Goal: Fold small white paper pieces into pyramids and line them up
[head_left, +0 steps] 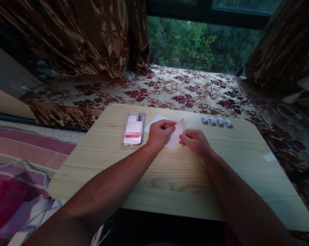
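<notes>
Holding paper (176, 135) with left hand (159, 132) and right hand (195, 139).

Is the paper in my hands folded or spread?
Apparently spread: the paper shows a broad, pale face between your left hand and right hand. Whether it is doubled, I cannot tell.

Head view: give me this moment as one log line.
left hand: holds paper | right hand: holds same paper | table: row of folded papers
</notes>
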Available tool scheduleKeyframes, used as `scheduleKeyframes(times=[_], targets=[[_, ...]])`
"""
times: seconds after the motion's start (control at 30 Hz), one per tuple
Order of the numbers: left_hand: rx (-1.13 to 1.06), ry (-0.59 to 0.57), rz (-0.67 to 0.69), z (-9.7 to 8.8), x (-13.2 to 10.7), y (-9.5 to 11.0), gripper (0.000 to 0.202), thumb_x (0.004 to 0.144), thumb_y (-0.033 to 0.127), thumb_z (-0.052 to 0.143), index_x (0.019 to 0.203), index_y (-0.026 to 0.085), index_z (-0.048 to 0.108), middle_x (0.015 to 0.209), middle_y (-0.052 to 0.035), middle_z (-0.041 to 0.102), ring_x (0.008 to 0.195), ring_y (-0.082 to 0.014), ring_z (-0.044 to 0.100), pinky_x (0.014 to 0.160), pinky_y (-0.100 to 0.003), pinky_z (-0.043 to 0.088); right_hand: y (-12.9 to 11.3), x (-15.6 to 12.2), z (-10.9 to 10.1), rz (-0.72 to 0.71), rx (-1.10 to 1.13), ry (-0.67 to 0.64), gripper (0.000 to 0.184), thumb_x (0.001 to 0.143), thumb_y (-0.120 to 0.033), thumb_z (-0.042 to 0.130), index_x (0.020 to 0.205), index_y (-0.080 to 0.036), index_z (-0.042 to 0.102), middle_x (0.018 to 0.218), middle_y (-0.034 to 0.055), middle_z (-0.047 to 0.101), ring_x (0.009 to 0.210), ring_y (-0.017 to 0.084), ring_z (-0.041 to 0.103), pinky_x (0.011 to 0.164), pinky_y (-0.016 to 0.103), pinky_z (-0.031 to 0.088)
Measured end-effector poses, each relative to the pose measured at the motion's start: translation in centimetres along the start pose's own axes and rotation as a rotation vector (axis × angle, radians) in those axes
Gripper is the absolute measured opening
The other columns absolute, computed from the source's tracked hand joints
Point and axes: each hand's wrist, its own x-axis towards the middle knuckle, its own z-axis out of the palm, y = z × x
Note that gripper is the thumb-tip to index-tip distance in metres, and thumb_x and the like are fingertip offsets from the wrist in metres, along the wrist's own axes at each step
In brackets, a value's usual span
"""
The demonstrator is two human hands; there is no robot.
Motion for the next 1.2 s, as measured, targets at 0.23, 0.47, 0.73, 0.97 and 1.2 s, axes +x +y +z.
scheduleKeyframes(times=[0.23,0.47,0.73,0.97,1.2], targets=[[-0.027,0.006,-0.009,0.03,-0.05,0.07,0.019,0.068,0.025,0.076,0.086,0.018,0.078,0.068,-0.0004,0.068,0.059,-0.0097,0.055,0.055,-0.022,0.039,-0.03,-0.03,0.03,0.002,-0.001,0.015,0.023,0.081,-0.032,0.061,0.065,-0.015,0.067,0.061,0.0037,0.069,0.051,0.012,0.057,0.051,0.022,0.041],[-0.062,0.032,-0.007,-0.07,0.03,0.00,0.019,0.067,0.025,0.077,0.085,0.018,0.078,0.068,0.0001,0.067,0.059,-0.0093,0.055,0.055,-0.022,0.040,-0.09,-0.16,0.00,-0.010,0.032,-0.039,0.028,0.081,-0.034,0.061,0.061,-0.015,0.066,0.058,0.0038,0.067,0.050,0.012,0.057,0.051,0.022,0.042],[-0.082,-0.002,-0.036,-0.08,0.04,0.03,0.021,0.066,0.025,0.077,0.086,0.018,0.077,0.070,-0.0010,0.070,0.061,-0.0105,0.057,0.056,-0.023,0.041,-0.29,-0.28,-0.09,0.009,0.092,-0.063,0.028,0.081,-0.035,0.062,0.063,-0.014,0.068,0.059,0.0041,0.068,0.051,0.011,0.056,0.051,0.022,0.042],[-0.076,-0.090,-0.055,0.05,-0.25,0.20,0.023,0.066,0.025,0.077,0.088,0.017,0.076,0.068,-0.0007,0.068,0.058,-0.0107,0.056,0.054,-0.023,0.040,-0.40,-0.28,-0.19,-0.026,0.065,-0.065,0.045,0.088,-0.047,0.054,0.058,-0.015,0.064,0.051,0.0015,0.060,0.047,0.010,0.049,0.047,0.022,0.034],[-0.119,-0.261,-0.164,-0.46,-0.05,0.65,0.029,0.071,0.035,0.074,0.093,0.016,0.074,0.072,-0.0016,0.068,0.057,-0.0118,0.056,0.052,-0.024,0.041,-0.01,-0.30,-0.19,-0.035,0.097,-0.178,0.041,0.088,-0.044,0.054,0.061,-0.015,0.062,0.054,0.0012,0.060,0.050,0.011,0.051,0.050,0.022,0.037]])
